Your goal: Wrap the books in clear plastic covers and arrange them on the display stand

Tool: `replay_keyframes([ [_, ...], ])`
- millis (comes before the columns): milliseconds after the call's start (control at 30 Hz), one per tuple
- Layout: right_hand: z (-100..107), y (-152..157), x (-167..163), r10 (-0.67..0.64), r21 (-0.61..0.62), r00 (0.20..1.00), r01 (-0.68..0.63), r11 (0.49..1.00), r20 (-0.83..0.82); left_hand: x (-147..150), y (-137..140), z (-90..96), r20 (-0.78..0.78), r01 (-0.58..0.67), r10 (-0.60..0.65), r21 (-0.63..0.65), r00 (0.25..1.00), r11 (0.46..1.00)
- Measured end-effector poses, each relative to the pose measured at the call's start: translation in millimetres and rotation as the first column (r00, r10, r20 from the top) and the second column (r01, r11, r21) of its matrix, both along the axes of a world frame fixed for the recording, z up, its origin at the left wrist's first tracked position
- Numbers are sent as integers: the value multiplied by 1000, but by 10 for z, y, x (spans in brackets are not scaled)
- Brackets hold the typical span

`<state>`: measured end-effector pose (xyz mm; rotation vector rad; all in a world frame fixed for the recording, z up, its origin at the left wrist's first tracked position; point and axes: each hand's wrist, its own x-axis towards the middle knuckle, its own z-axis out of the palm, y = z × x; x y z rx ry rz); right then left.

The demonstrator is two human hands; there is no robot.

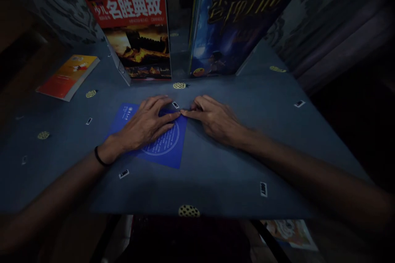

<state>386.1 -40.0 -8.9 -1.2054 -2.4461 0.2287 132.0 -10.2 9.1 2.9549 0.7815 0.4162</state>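
Note:
A blue sheet of paper point(176, 154) with white print and a circular outline lies on the table. My left hand point(143, 125) rests flat across it, palm down, with fingers spread, and hides much of its middle. At the sheet's upper right corner, my right hand point(216, 119) has most fingers curled in. One digit of it stretches left to that corner, close to my left fingertip. Whatever the curled fingers hold, if anything, is hidden; this hand is slightly blurred.
Two large books stand upright at the back, a red-topped book point(145, 33) and a dark blue book point(222, 41). A small orange-red book point(69, 77) lies at the left. The patterned blue tablecloth point(231, 181) covers the table, whose front edge is near me.

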Motion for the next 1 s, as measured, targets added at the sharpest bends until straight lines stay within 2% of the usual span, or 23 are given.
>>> replay_keyframes([
  [133,-20,25,19,15,-4,999,-15,1000,-30,-87,-105,43,0,85,-85,-63,996,994],
  [333,-17,15,9,2,-44,998,-5,999,-70,-244,-568,149,-73,180,-187,-93,980,979],
  [500,-28,-5,8,10,-13,999,-11,1000,-49,-375,-942,215,-115,137,-151,-121,982,983],
  [633,3,-67,-35,-20,14,1000,20,1000,12,-422,-1089,169,-82,96,-104,-97,991,991],
  [733,60,-200,-114,-69,72,992,62,996,103,-426,-1115,134,-15,69,-72,-123,997,990],
  [833,103,-448,-212,-63,129,985,43,991,161,-431,-1118,137,16,55,-53,-179,998,982],
  [1000,70,-980,-350,100,98,988,-112,989,118,-437,-1141,145,62,53,-38,-263,997,963],
])
